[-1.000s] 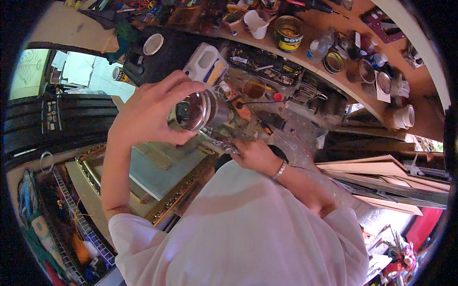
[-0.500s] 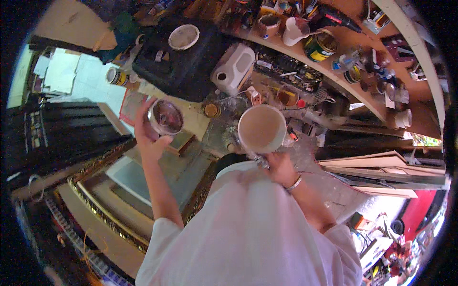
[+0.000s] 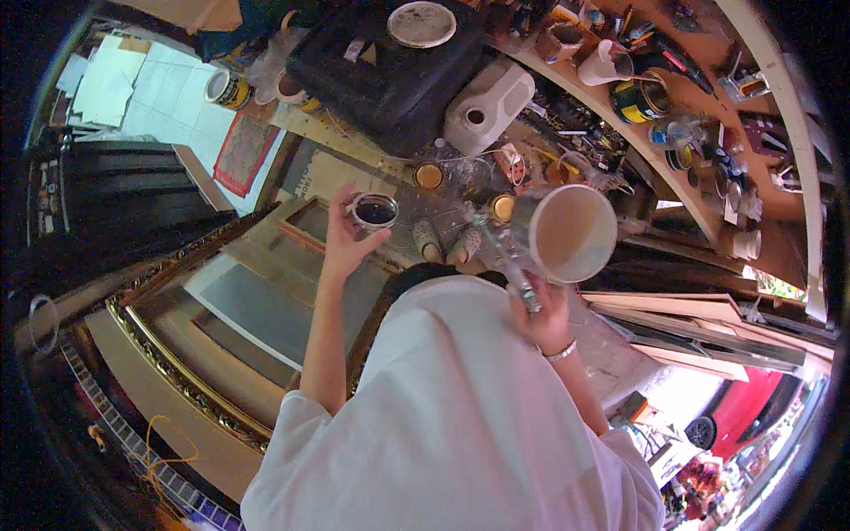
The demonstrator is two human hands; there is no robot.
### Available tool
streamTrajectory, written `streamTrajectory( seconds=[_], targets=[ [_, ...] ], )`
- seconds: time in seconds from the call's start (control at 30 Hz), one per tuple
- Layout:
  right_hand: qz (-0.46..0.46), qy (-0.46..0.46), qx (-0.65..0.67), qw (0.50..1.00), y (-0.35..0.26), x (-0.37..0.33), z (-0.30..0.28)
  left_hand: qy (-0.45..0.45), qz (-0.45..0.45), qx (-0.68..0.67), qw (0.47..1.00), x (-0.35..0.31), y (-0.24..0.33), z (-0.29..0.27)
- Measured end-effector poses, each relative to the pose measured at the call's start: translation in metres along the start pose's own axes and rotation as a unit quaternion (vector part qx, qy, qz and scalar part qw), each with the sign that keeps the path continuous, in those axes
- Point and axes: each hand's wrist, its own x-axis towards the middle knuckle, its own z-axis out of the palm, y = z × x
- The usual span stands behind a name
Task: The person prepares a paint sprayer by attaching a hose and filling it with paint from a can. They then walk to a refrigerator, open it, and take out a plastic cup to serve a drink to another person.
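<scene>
A loose white cotton shirt (image 3: 443, 416) fills the nearest part of the view, softly creased. Just beyond it, the right hand (image 3: 542, 320), with a pale, beaded-looking bracelet (image 3: 560, 351) at the wrist, has its fingers curled round a shiny, silvery rod (image 3: 521, 279), blurred and slanting. At the hand's far side is a round, pale tub (image 3: 574, 233), its wide circular face turned up, cloudy beige within a whitish rim; whether the fingers grip it too, I cannot tell.

The left hand (image 3: 343, 239) grasps a small round jar (image 3: 374, 212) between thumb and fingers, in front of the body; its glossy rim circles dark contents. Below the left forearm lie a large frame with carved, gilded moulding (image 3: 161, 356) and a smooth grey sheet (image 3: 248, 305). Dotted shoes (image 3: 425, 239) show between the hands.

To the right, thin wooden boards (image 3: 668, 305) are stacked loosely. Farther off stands a whitish plastic jug (image 3: 490, 106) with a round, dark opening, beside a bulky, matt black case (image 3: 381, 88) topped by a mottled disc (image 3: 422, 24). A curved-looking wooden surface (image 3: 642, 146) carries a smooth white cup (image 3: 606, 64) and a dark cylindrical can (image 3: 639, 100) with yellow.
</scene>
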Motion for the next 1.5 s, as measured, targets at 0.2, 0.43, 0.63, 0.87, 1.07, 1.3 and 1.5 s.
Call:
streamTrajectory(
  seconds=[0.2,0.43,0.63,0.87,1.07,1.3,1.5],
  targets=[
    [0.065,0.0,-0.114,0.991,0.045,-0.029,-0.035,0.025,-0.024,0.027,0.999,-0.023,-0.049,0.02],
    [0.138,0.061,0.041,0.988,0.076,-0.038,-0.037,0.104,-0.016,0.023,0.994,-0.029,-0.08,0.02],
    [0.161,0.053,0.041,0.985,0.062,-0.017,-0.028,0.179,-0.013,0.031,0.983,-0.006,-0.101,-0.026],
    [0.076,0.1,0.023,0.992,0.032,-0.002,0.019,0.309,-0.009,0.147,0.94,0.087,-0.124,-0.124],
    [0.163,0.064,0.025,0.984,-0.026,0.026,0.071,0.306,0.063,0.206,0.927,0.22,-0.143,-0.215],
    [0.293,0.107,0.045,0.949,-0.103,0.058,0.117,0.289,0.01,0.327,0.9,0.298,-0.143,-0.253],
    [0.282,0.058,-0.053,0.956,-0.121,0.073,0.134,0.185,0.178,0.448,0.856,0.284,-0.119,-0.224]
  ],
)
